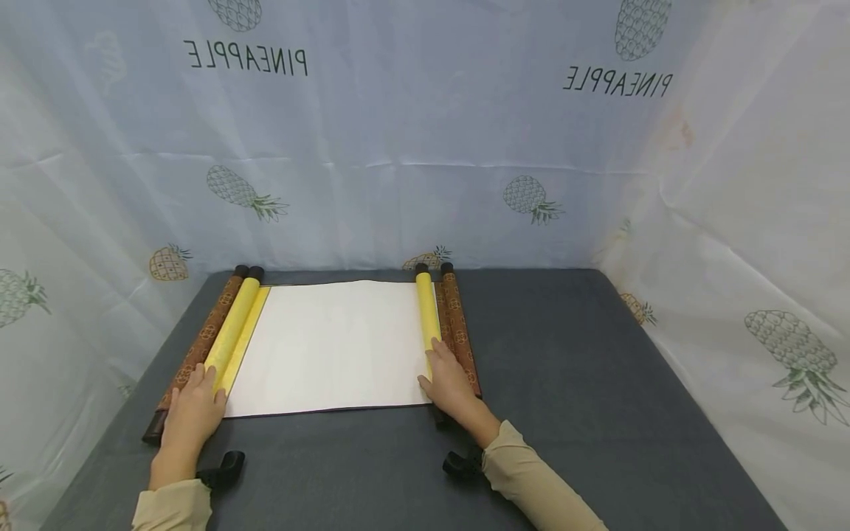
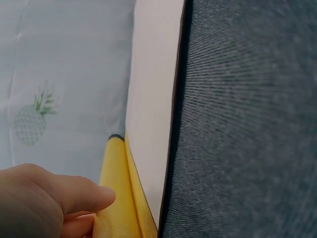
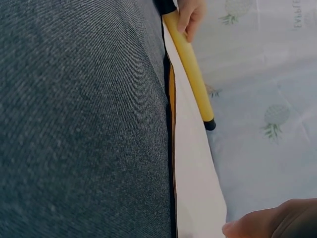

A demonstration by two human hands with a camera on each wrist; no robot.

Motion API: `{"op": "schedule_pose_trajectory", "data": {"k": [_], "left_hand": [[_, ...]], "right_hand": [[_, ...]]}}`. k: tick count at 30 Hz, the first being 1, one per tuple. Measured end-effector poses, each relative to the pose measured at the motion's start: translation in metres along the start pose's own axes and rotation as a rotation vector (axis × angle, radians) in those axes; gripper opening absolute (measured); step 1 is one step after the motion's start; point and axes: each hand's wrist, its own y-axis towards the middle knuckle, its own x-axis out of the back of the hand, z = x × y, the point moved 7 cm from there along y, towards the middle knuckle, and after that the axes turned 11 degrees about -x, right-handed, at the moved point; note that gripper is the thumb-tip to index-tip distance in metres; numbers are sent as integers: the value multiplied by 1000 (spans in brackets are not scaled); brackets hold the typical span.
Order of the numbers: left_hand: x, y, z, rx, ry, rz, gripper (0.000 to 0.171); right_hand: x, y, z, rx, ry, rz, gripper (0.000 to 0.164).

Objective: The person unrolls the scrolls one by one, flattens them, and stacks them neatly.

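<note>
A scroll lies partly unrolled across the dark table, its white sheet (image 1: 332, 346) spread flat between two rolled ends. At the left end a yellow roll (image 1: 232, 321) rests beside a brown patterned rod (image 1: 206, 332); my left hand (image 1: 192, 409) grips the yellow roll near its front end. In the left wrist view, the thumb (image 2: 89, 193) lies over the yellow roll (image 2: 116, 183). At the right end, my right hand (image 1: 454, 380) holds another yellow roll (image 1: 427, 310) between thumb and fingers, with a brown patterned rod (image 1: 458, 324) just right of it. The right wrist view shows mostly its thumb (image 3: 252, 223).
Dark grey cloth (image 1: 584, 391) covers the table, with a broad stretch to the right of the scroll. A pineapple-print curtain (image 1: 398, 199) hangs behind and at both sides. Black straps (image 1: 222, 470) sit at both wrists.
</note>
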Motion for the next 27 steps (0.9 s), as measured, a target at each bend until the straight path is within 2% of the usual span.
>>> {"op": "schedule_pose_trajectory", "data": {"k": [5,13,19,23,27], "left_hand": [[2,0,-1,1,14,2,55],[4,-1,-4,6,24,-37,56],[4,-1,-4,7,39,-58,55],[4,-1,-4,6,40,-72,54],[3,-1,-4,3,48,-83,54]], "right_hand": [[4,1,-1,-29,-42,-8,53],[2,3,-6,-49,-142,21,54],[2,3,-10,-83,-151,30,63],[4,3,-10,-98,-191,-26,66],[9,4,-9,-104,-263,-123,53]]}}
